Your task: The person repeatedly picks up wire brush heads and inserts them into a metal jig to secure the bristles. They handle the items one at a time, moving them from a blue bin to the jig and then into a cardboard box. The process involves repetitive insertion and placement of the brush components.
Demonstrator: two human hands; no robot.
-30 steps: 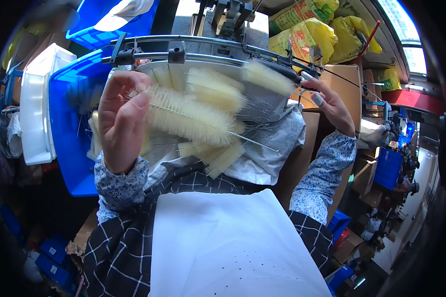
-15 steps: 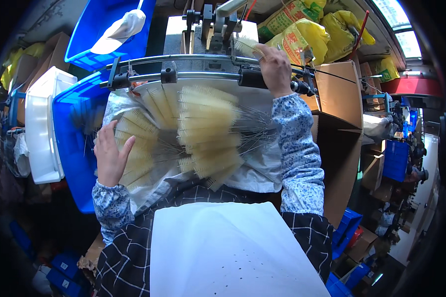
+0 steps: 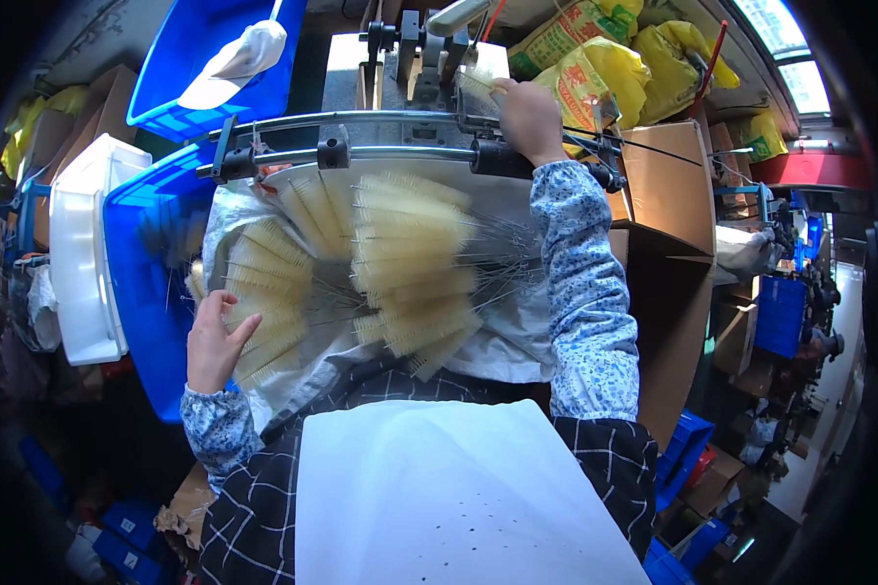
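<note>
Wire-stemmed brushes with pale yellow bristles lie in fanned groups on a white cloth in front of me. The largest group (image 3: 415,253) is in the middle, its thin stems pointing right; another group (image 3: 268,278) lies to its left. At that left group's edge is my left hand (image 3: 217,343), thumb and fingers apart, with nothing held. My right hand (image 3: 534,122) reaches up to the machine (image 3: 427,73) and pinches a single brush (image 3: 477,86). That brush's bristles point left beside the metal block; its stem is hidden by my fingers.
Horizontal metal rods (image 3: 400,153) cross between me and the machine. A blue bin (image 3: 146,322) stands at the left, with a white tub (image 3: 88,244) beyond it. An open cardboard box (image 3: 665,185) is on the right. Yellow sacks (image 3: 595,83) sit behind. A white cap (image 3: 239,63) hangs over another blue bin.
My left hand has moved down and slightly toward me along the left brushes. My right hand has shifted slightly, with the brush still in it.
</note>
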